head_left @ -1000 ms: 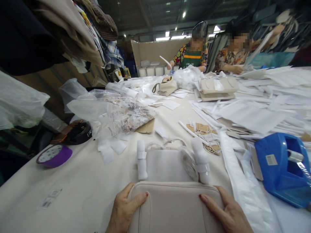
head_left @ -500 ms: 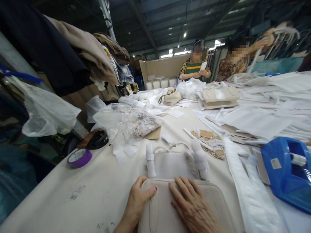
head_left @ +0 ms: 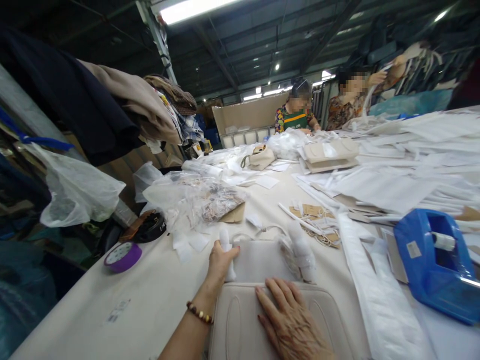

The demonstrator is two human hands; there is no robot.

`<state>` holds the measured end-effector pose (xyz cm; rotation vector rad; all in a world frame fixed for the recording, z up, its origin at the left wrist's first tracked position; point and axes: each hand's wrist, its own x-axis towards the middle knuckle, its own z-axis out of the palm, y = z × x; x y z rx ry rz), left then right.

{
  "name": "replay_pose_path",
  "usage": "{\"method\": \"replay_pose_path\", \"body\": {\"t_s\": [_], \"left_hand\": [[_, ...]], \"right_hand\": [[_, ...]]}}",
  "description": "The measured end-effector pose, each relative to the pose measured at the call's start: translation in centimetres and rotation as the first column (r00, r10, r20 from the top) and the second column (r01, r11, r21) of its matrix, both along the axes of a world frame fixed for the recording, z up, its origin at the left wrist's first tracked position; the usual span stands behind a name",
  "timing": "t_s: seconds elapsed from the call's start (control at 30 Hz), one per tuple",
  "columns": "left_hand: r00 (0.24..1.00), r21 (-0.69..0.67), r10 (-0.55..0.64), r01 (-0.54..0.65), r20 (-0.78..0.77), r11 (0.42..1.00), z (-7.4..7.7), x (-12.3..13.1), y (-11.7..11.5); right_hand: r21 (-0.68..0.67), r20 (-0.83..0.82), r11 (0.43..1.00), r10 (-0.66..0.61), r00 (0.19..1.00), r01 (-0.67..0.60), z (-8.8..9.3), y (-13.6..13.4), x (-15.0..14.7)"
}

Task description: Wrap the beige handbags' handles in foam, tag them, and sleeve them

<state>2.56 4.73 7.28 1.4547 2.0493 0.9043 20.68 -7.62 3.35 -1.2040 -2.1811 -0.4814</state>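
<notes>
In the head view, we have the beige bag at the bottom centre of the frame, our right hand spread flat on it, its grip released. Our left hand has its grip around a white roll just beyond the bag's far edge. On the counter, purple tape lies lower left, a blue tape dispenser lower right.

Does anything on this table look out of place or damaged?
Nothing looks spilled or damaged. The untidy part is the pile of white sheets on the right, overlapping at odd angles. The beige bag under the right hand shows no visible tear; the left hand holds a white wrapped piece.
</notes>
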Motion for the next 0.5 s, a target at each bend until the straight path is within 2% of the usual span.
{"method": "replay_pose_path", "body": {"t_s": [0.1, 0.2, 0.3, 0.37, 0.43, 0.5], "left_hand": [[0.987, 0.048, 0.052, -0.045, -0.152, 0.998, 0.4, 0.3, -0.6], [0.949, 0.196, 0.077, -0.017, -0.307, 0.98, 1.1, 1.3, -1.9], [0.893, 0.334, 0.025, 0.142, -0.449, 0.932, 1.4, 2.8, -3.3], [0.8, 0.412, 0.017, 0.291, -0.599, 0.864, 1.4, 3.5, -4.1], [0.68, 0.472, 0.083, 0.41, -0.728, 0.78, 1.4, 3.9, -4.7], [0.619, 0.506, 0.15, 0.453, -0.771, 0.734, 1.5, 4.1, -5.1]], "right_hand": [[-0.011, -0.024, 1.0, -0.003, 1.0, 0.003, -0.1, -0.1, 0.0], [-0.013, -0.052, 1.0, -0.004, 0.999, 0.003, -0.2, -0.1, -0.1], [-0.007, -0.066, 1.0, 0.009, 0.998, -0.01, -0.4, -0.1, -0.1], [-0.009, -0.076, 1.0, 0.008, 0.997, -0.009, -0.4, -0.1, -0.1], [-0.02, -0.091, 1.0, 0.003, 0.996, -0.005, -0.4, -0.1, -0.2], [-0.029, -0.105, 1.0, 0.003, 0.994, -0.006, -0.4, -0.2, -0.2]]}}
